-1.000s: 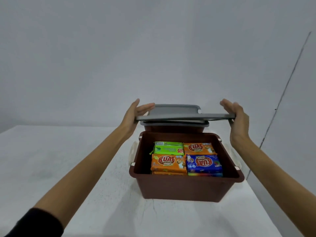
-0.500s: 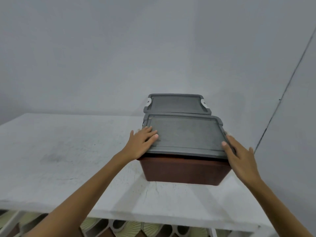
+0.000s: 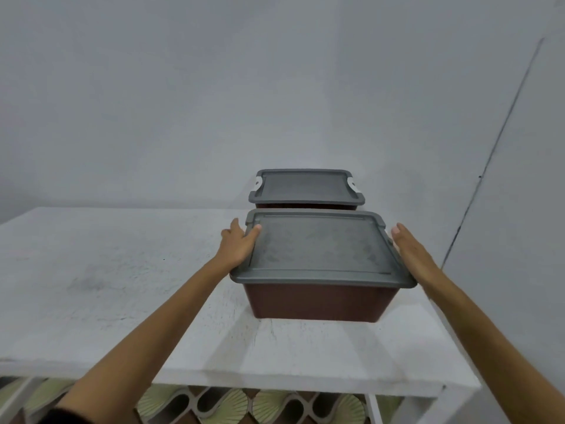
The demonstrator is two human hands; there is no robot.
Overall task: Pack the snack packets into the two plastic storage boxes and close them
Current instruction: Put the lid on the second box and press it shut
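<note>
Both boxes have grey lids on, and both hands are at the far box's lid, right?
No: the head view shows the left hand and right hand at the sides of the near lid; the far lid behind it is untouched. Both grey lids are on.

White table (image 3: 107, 270) with a rough, speckled top is carrying two boxes, both sitting on its right part. The near box (image 3: 315, 301), brown with a grey lid on top, is standing flat on the surface, set back from the thick front edge. The far box (image 3: 305, 205), same brown with a grey lid and white clips at both ends, is standing just behind it, close to the wall; whether the two are touching is not showing. A dull grey smudge (image 3: 88, 283) is marking the left half of the top.
</note>
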